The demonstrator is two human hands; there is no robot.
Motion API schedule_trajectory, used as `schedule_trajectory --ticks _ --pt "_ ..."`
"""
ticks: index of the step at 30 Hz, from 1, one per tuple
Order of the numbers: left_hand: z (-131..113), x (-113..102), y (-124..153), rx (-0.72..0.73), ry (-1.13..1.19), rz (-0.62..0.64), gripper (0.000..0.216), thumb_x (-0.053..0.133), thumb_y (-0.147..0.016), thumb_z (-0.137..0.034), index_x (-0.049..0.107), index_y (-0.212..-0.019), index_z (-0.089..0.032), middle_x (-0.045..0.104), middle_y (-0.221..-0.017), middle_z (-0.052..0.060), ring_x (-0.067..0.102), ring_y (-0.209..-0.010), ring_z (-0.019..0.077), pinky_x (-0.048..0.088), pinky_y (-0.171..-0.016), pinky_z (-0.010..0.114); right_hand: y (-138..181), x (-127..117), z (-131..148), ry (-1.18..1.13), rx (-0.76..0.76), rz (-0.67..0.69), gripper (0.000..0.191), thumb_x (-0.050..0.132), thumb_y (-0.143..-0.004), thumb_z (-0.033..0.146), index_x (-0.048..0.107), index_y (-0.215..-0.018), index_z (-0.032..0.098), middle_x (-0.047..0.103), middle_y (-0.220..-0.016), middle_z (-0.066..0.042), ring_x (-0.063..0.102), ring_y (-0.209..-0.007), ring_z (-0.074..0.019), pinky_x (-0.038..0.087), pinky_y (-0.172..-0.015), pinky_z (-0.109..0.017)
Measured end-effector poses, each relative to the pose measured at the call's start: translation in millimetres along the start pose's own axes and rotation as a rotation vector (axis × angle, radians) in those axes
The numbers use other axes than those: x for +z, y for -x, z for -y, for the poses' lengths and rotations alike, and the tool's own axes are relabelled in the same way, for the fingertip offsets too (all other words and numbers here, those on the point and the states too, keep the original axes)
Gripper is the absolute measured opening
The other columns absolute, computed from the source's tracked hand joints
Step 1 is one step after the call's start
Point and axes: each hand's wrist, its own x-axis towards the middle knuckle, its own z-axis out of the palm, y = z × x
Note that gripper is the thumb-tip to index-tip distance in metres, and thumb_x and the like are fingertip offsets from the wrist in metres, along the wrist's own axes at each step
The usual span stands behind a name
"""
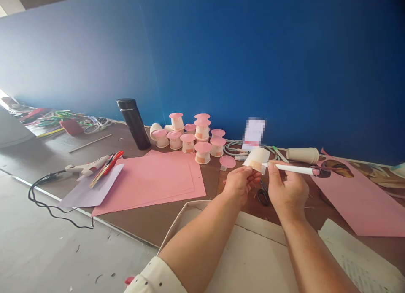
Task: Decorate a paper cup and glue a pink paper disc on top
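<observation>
My left hand is closed on the rim of a white paper cup, which is tilted with its mouth downward. An orange-tan patch marks the cup's side. In my right hand is a white marker pen, its tip end against or very near that patch. Beneath my hands lie scissors with black handles, partly hidden. Just left of the held cup, a pink paper disc rests on the table. Farther left stand several upturned cups topped with pink discs, some stacked.
A black flask stands left of the cups. Pink sheets, a glue gun and a red cutter lie nearer left. At right are a lying cup, sunglasses and another pink sheet. A blue partition rises behind.
</observation>
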Motion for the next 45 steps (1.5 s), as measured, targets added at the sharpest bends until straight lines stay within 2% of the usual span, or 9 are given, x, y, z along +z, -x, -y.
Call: schedule_trajectory --ticks 16,23,27,33,40,45 --pt "-1.0 0.9 4.7 0.026 -0.097 0.018 0.026 0.054 -0.097 -0.008 0.069 -0.076 -0.008 0.067 -0.075 0.008 0.065 -0.068 0.01 0.054 -0.076 0.024 0.1 -0.1 -0.8 0.033 0.019 0.005 0.039 0.055 -0.088 0.047 0.077 -0.09 0.015 0.077 -0.086 -0.015 0.071 -0.08 -0.028 0.053 -0.077 -0.038" --pt "2.0 -0.9 1.1 0.079 -0.189 0.037 0.021 0.064 -0.091 -0.013 0.07 -0.072 -0.01 0.068 -0.073 0.007 0.064 -0.066 0.0105 0.054 -0.082 0.025 -0.2 0.2 -0.8 0.033 0.019 0.008 0.039 0.055 -0.088 0.048 0.077 -0.09 0.016 0.077 -0.086 -0.014 0.07 -0.079 -0.0274 0.052 -0.076 -0.037" --pt "3.4 -1.1 0.5 0.103 -0.274 0.019 0.024 0.061 -0.093 -0.015 0.072 -0.072 -0.011 0.069 -0.075 0.008 0.065 -0.068 0.0115 0.054 -0.081 0.026 0.3 0.3 -0.3 0.04 0.016 0.019 0.04 0.054 -0.089 0.049 0.076 -0.09 0.016 0.076 -0.086 -0.014 0.069 -0.079 -0.0269 0.051 -0.075 -0.037" --pt "4.3 -0.9 0.1 0.119 -0.357 -0.01 0.02 0.071 -0.086 -0.02 0.071 -0.066 -0.014 0.07 -0.071 0.007 0.063 -0.066 0.0131 0.053 -0.078 0.027 0.4 1.0 -0.4 0.062 0.027 0.04 0.043 0.052 -0.09 0.053 0.075 -0.089 0.017 0.075 -0.084 -0.014 0.069 -0.08 -0.0282 0.049 -0.074 -0.037" --pt "4.4 2.0 1.8 0.134 -0.442 -0.038 0.026 0.062 -0.089 -0.015 0.071 -0.064 -0.014 0.066 -0.065 0.005 0.058 -0.059 0.0112 0.051 -0.07 0.025 0.5 0.7 2.2 0.048 0.049 0.057 0.041 0.053 -0.088 0.053 0.075 -0.087 0.018 0.075 -0.082 -0.014 0.069 -0.08 -0.029 0.049 -0.073 -0.038" --pt "3.2 2.0 2.7 0.124 -0.401 -0.031 0.026 0.063 -0.089 -0.014 0.071 -0.064 -0.014 0.067 -0.068 0.006 0.06 -0.061 0.0118 0.052 -0.074 0.026 0.6 0.9 2.5 0.046 0.044 0.046 0.04 0.054 -0.088 0.051 0.076 -0.086 0.018 0.076 -0.081 -0.013 0.068 -0.079 -0.0283 0.048 -0.072 -0.037"
